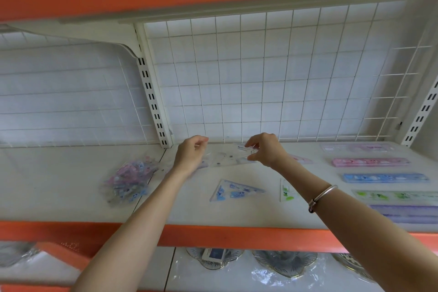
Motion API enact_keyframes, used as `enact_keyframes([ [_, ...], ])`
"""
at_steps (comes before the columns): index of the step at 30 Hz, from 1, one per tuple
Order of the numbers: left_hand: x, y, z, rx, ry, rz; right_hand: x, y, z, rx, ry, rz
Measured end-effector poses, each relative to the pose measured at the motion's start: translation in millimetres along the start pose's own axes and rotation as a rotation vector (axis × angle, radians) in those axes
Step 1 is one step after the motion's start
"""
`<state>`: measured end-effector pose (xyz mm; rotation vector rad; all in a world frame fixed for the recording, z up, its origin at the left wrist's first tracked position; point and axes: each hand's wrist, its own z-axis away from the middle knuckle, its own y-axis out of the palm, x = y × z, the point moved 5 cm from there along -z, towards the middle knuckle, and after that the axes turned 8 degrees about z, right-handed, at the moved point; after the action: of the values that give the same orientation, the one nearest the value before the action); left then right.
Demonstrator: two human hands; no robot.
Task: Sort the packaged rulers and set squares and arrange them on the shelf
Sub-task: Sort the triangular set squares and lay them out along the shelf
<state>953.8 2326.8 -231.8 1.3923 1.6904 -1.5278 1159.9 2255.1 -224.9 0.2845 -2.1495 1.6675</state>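
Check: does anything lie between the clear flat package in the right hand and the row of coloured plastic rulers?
Yes. A pink packaged piece lies on the white shelf beside the right hand, between the clear package and the rulers.

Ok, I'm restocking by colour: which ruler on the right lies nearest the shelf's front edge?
The purple ruler, last in the row, just in front of the green ruler; the blue ruler and pink ruler lie further back.
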Motion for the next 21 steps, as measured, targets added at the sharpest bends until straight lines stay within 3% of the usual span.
enact_keyframes([
  [13,44,-36,-14,0.212,0.06,-0.606,13,48,-36,0.128,0.029,-0.057],
  [21,59,-29,-16,0.364,-0.058,-0.593,5,53,-42,0.175,0.051,-0.077],
])
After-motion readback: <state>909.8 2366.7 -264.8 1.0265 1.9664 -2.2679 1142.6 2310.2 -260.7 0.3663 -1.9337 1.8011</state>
